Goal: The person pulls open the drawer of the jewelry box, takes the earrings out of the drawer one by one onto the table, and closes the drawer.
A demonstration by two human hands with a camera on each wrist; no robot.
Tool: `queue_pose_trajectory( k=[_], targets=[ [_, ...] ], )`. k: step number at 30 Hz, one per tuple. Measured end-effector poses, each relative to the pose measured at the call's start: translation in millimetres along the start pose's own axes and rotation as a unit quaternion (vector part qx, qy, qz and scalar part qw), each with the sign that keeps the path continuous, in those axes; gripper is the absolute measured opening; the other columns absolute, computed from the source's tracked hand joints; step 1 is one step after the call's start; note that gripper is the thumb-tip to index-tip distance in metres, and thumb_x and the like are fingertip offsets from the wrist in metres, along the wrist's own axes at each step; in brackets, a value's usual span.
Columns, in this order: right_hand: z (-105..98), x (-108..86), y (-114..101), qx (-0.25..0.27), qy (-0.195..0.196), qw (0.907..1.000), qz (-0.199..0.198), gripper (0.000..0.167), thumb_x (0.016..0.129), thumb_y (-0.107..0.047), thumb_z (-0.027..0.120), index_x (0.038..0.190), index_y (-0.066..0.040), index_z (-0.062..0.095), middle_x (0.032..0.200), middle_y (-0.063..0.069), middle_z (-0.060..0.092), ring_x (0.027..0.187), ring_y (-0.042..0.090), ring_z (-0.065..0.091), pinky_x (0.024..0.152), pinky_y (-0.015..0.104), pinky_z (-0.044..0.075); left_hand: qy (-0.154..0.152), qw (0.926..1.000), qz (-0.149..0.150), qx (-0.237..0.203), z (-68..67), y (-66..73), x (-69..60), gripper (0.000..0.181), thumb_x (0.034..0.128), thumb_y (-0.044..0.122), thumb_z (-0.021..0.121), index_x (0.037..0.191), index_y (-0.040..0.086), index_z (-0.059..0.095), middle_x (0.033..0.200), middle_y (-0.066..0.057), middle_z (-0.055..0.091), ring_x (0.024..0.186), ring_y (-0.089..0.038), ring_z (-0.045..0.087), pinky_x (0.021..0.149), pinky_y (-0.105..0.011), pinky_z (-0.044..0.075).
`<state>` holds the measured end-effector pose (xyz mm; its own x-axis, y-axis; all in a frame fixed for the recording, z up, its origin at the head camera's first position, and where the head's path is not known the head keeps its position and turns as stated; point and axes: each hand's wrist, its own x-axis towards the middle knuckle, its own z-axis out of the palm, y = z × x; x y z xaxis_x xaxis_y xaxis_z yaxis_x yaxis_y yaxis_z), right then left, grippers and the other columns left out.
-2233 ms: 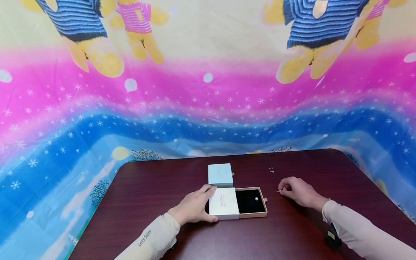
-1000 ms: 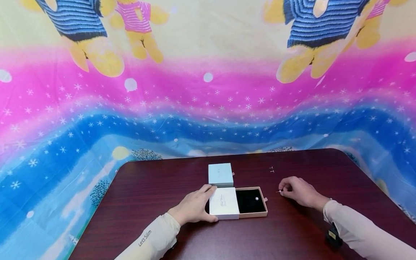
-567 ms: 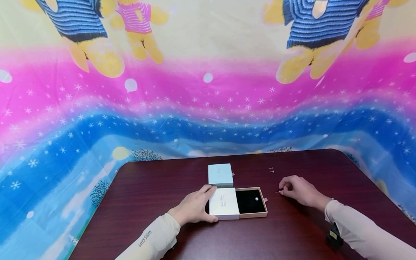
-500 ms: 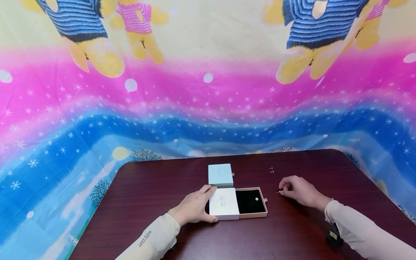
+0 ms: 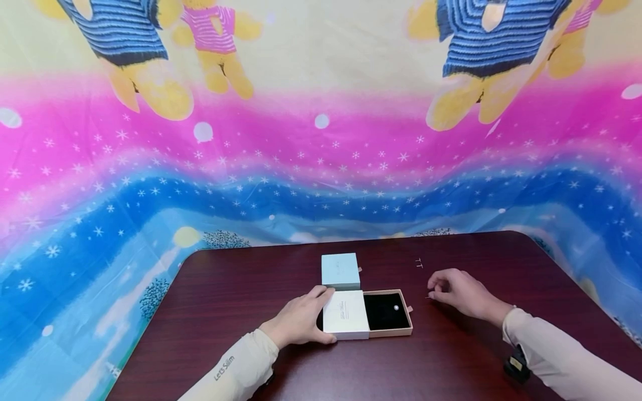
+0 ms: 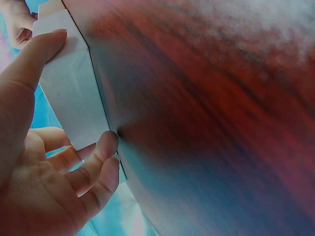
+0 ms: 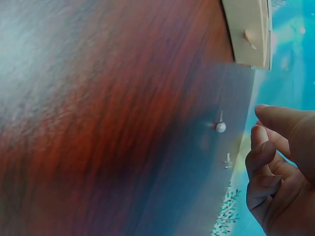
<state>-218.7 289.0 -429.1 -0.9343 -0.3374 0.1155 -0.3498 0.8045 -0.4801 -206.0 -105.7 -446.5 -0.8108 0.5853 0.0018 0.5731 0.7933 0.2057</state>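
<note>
My left hand (image 5: 300,317) grips the white sliding jewelry box (image 5: 345,313), thumb on the near side and fingers at the far side. Its drawer (image 5: 385,333) is pulled out to the right, showing a black lining with a white pearl-like stud (image 5: 396,307) on it. Right of the drawer is my right hand (image 5: 463,292), thumb and forefinger slightly apart. A pearl stud earring (image 7: 220,127) lies on the table before those fingertips in the right wrist view. Beyond it lies another small stud (image 7: 228,161).
A pale blue box (image 5: 340,269) with a small tab stands directly behind the white box. Two small T-shaped pieces (image 5: 419,263) lie on the dark wooden table (image 5: 225,289), farther back than my right hand. A printed cloth (image 5: 321,167) hangs behind the table.
My right thumb and forefinger have parted from the small stud they pinched, and the hand has lifted slightly. The left hand and white box have stayed put.
</note>
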Motion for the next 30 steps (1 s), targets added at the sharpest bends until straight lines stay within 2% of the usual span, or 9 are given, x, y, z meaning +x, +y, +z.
queue_pose_trajectory(
  k=[12, 19, 30],
  targets=[
    [-2, 0.1, -27, 0.0, 0.01, 0.9997, -0.022, 0.005, 0.089, -0.015, 0.076, 0.091, -0.017, 0.072, 0.074, -0.012, 0.059, 0.065, -0.001, 0.048, 0.062, 0.022, 0.041, 0.008, 0.9999, 0.008, 0.004, -0.9, 0.2, -1.4, 0.104, 0.0733, 0.059, 0.083, 0.154, 0.01, 0.04, 0.15, -0.008, 0.049, 0.121, -0.024, 0.064, 0.097, -0.038, 0.055],
    [1, 0.2, -41, 0.0, 0.005, 0.9996, -0.029, 0.006, 0.089, -0.018, 0.077, 0.09, -0.02, 0.071, 0.074, -0.014, 0.058, 0.064, -0.002, 0.047, 0.06, 0.022, 0.04, 0.007, 1.0, 0.006, 0.001, -0.4, -0.5, -1.2, 0.104, 0.0737, 0.059, 0.082, 0.155, 0.01, 0.04, 0.15, -0.008, 0.048, 0.123, -0.024, 0.063, 0.098, -0.038, 0.055],
    [5, -1.4, -53, 0.001, -0.007, 0.9993, -0.036, 0.006, 0.089, -0.019, 0.077, 0.091, -0.02, 0.071, 0.073, -0.015, 0.058, 0.063, -0.003, 0.047, 0.058, 0.021, 0.04, 0.004, 1.0, 0.004, 0.007, 1.2, -0.4, 0.7, 0.105, 0.073, 0.06, 0.082, 0.155, 0.011, 0.039, 0.151, -0.007, 0.048, 0.123, -0.023, 0.063, 0.098, -0.037, 0.055]
  ],
)
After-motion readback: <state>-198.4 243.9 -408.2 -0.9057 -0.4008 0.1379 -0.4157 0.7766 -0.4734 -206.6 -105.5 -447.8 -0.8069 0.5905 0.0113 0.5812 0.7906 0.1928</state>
